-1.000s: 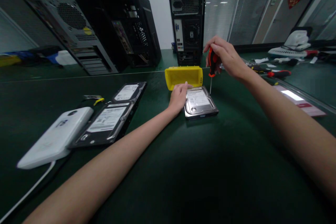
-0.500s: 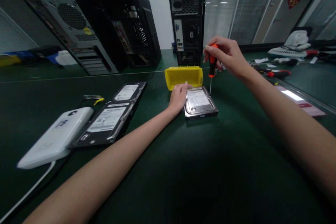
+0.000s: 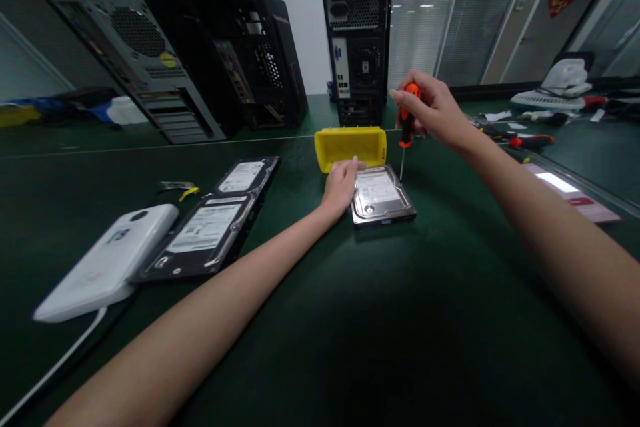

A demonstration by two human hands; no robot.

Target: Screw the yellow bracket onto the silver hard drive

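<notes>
A hard drive (image 3: 379, 193) with a white label lies flat on the green table. My left hand (image 3: 343, 181) grips its left side, the thumb over the far edge. In my right hand (image 3: 426, 105), fingers closed, is an orange and black screwdriver (image 3: 407, 125). It points down, its shaft leaning slightly, with the tip at the drive's right edge; whether it sits in a screw is too small to tell. Just behind the drive stands a yellow bin (image 3: 350, 145), its open side facing me.
To the left lie two more hard drives (image 3: 205, 227), (image 3: 242, 176) and a white corded device (image 3: 107, 257). Computer cases (image 3: 357, 40), (image 3: 250, 53) stand at the back. Red-handled pliers (image 3: 533, 141) and a flat pink-and-white panel (image 3: 575, 193) are at right.
My right hand has shifted slightly to the right with the screwdriver, and its fingers sit a little differently on the handle. The left hand and the drive look unmoved.
</notes>
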